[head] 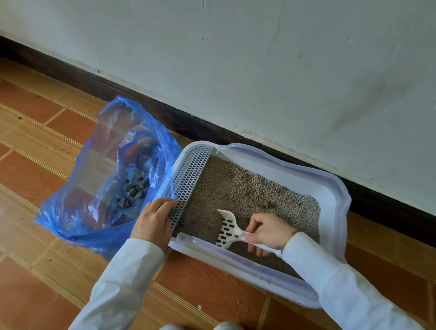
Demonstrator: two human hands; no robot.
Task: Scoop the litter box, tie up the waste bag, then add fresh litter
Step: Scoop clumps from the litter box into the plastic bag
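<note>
under the right hand (269,231), which is gripping the white slotted scoop (227,230) by its handle: litter box (338,190), holding grey litter with one clump (265,204) lying just beyond that hand. left hand (154,219) is resting, fingers loosely bent, on the grated step (190,182). just left of it: blue waste bag (92,213), standing open and untied, holding several dark clumps. scooping appears to be under way; tying and fresh litter are remaining.
</note>
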